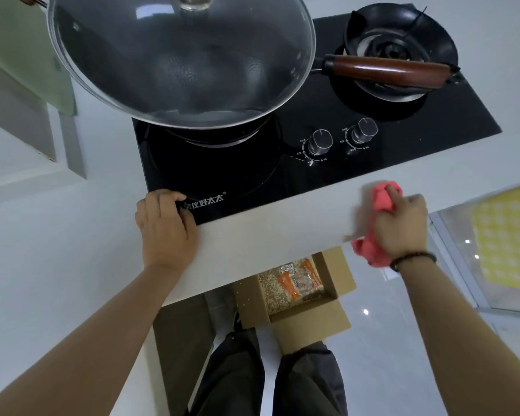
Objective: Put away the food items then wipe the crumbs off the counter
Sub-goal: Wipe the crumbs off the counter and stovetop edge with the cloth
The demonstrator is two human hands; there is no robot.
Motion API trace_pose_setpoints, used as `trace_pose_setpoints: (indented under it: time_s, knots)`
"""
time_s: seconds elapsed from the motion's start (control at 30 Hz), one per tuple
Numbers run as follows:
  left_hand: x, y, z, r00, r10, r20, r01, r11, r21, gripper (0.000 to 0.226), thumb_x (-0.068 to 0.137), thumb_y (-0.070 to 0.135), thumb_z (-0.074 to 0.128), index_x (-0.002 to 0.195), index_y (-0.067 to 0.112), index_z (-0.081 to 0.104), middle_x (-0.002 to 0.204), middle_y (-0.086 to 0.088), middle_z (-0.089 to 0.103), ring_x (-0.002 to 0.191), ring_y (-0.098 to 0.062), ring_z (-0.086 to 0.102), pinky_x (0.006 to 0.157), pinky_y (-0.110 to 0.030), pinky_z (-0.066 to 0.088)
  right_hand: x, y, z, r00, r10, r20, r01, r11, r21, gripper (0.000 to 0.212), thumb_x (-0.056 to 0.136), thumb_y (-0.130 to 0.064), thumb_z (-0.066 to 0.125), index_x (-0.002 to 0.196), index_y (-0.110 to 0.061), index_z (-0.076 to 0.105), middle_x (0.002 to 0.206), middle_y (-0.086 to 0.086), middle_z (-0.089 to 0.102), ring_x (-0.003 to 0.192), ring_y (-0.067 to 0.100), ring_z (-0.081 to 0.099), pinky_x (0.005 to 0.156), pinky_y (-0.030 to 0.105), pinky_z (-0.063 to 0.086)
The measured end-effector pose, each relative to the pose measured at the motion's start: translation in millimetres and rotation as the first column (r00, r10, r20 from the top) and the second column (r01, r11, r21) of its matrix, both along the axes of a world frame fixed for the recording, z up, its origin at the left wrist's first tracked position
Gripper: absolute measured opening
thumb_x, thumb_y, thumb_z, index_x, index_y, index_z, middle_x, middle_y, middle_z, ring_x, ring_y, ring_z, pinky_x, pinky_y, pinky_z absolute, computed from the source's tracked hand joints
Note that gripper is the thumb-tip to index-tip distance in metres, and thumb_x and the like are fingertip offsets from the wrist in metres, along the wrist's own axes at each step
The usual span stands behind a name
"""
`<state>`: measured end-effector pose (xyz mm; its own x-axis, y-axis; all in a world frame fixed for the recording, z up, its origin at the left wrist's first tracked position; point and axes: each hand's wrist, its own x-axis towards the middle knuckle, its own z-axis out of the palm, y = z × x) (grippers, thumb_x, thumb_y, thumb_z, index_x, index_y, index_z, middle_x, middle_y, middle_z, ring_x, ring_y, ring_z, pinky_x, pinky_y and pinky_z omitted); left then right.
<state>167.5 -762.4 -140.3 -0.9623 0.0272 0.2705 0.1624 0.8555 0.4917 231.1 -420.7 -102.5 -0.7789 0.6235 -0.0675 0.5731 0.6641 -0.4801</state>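
Note:
My right hand [401,226] grips a bunched pink cloth [383,199] on the white counter [270,244], near its front right edge. My left hand [164,226] rests on the counter at the front left corner of the black hob [282,181], fingers curled at the hob's edge; nothing shows in its grasp. Below the counter edge, an open cardboard box [336,283] on the floor holds food packets [294,283], one orange and one of grain.
A wok under a glass lid [180,58] sits on the left burner; its brown handle [385,70] reaches over the right burner [400,34]. Two knobs [339,139] stand at the hob's middle. My legs [270,379] stand beside the box.

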Motion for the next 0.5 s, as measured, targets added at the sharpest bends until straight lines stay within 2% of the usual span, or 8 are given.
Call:
trace_pose_setpoints:
  time_s: [0.07,0.13,0.17,0.23,0.3,0.37,0.43,0.5]
  knots:
    - [0,0,-1,1.000,0.003,-0.010,-0.003,1.000,-0.006,0.024,0.084,0.002,0.045,0.106,0.003,0.054,0.107,-0.017,0.050,0.098,-0.033,0.043,0.091,-0.037,0.030,-17,9,-8,0.992,0.079,0.101,-0.080,0.997,0.006,0.036,0.089,-0.024,0.046,0.122,-0.014,0.058,0.114,0.021,0.045,0.106,0.041,0.049,0.096,0.045,0.042]
    - [1,1,-1,1.000,0.003,-0.013,-0.003,1.000,-0.012,0.024,0.084,0.003,0.044,0.106,0.003,0.054,0.107,-0.018,0.050,0.098,-0.033,0.042,0.092,-0.037,0.030,-15,-1,-12,0.968,0.217,0.127,-0.229,0.969,0.090,0.038,0.083,-0.026,0.051,0.119,-0.017,0.059,0.105,0.008,0.047,0.097,0.030,0.048,0.086,0.037,0.044]
    - [1,0,0,1.000,0.004,-0.013,-0.004,1.000,-0.013,0.024,0.084,0.003,0.044,0.106,0.003,0.054,0.107,-0.018,0.050,0.099,-0.033,0.042,0.092,-0.037,0.030,-8,-11,-13,0.930,0.356,0.092,-0.365,0.923,0.118,0.038,0.081,-0.022,0.055,0.117,-0.018,0.062,0.097,0.001,0.045,0.089,0.023,0.045,0.078,0.033,0.043]
    - [1,1,2,1.000,0.005,-0.005,-0.005,1.000,-0.015,0.024,0.084,-0.001,0.046,0.106,0.002,0.054,0.107,-0.019,0.050,0.099,-0.034,0.042,0.092,-0.039,0.031,16,-26,-16,0.793,0.609,-0.002,-0.608,0.792,0.053,0.039,0.079,-0.004,0.059,0.115,-0.016,0.067,0.087,-0.007,0.041,0.084,0.016,0.042,0.072,0.032,0.047]
    - [2,2,2,1.000,0.005,-0.004,-0.005,1.000,-0.021,0.024,0.084,-0.004,0.049,0.106,0.002,0.054,0.107,-0.019,0.050,0.099,-0.035,0.043,0.091,-0.040,0.031,36,-30,-16,0.682,0.730,-0.032,-0.731,0.682,-0.008,0.046,0.078,0.004,0.059,0.118,-0.016,0.066,0.087,-0.006,0.043,0.085,0.017,0.045,0.074,0.035,0.050]
    - [2,3,3,1.000,0.011,-0.007,-0.011,1.000,-0.020,0.023,0.084,-0.004,0.049,0.106,0.002,0.054,0.107,-0.019,0.050,0.099,-0.035,0.043,0.091,-0.040,0.031,44,-27,-7,0.621,0.780,-0.082,-0.783,0.622,-0.011,0.039,0.082,-0.004,0.056,0.118,-0.014,0.066,0.089,-0.010,0.043,0.088,0.012,0.045,0.077,0.031,0.049]
    - [2,4,2,1.000,0.018,-0.010,-0.018,1.000,-0.021,0.023,0.084,-0.003,0.048,0.105,0.002,0.055,0.106,-0.019,0.050,0.098,-0.035,0.043,0.090,-0.040,0.032,40,-14,7,0.677,0.715,-0.173,-0.733,0.675,-0.078,0.028,0.086,-0.008,0.054,0.109,-0.002,0.068,0.088,-0.018,0.039,0.090,-0.003,0.043,0.080,0.013,0.044]
    - [1,4,1,0.999,0.025,-0.021,-0.026,0.999,-0.033,0.023,0.083,-0.003,0.047,0.105,0.001,0.055,0.106,-0.019,0.051,0.097,-0.034,0.043,0.089,-0.040,0.032,25,11,15,0.776,0.601,-0.189,-0.624,0.775,-0.100,0.028,0.085,0.004,0.056,0.111,-0.001,0.067,0.087,-0.011,0.041,0.090,-0.006,0.044,0.082,0.008,0.040]
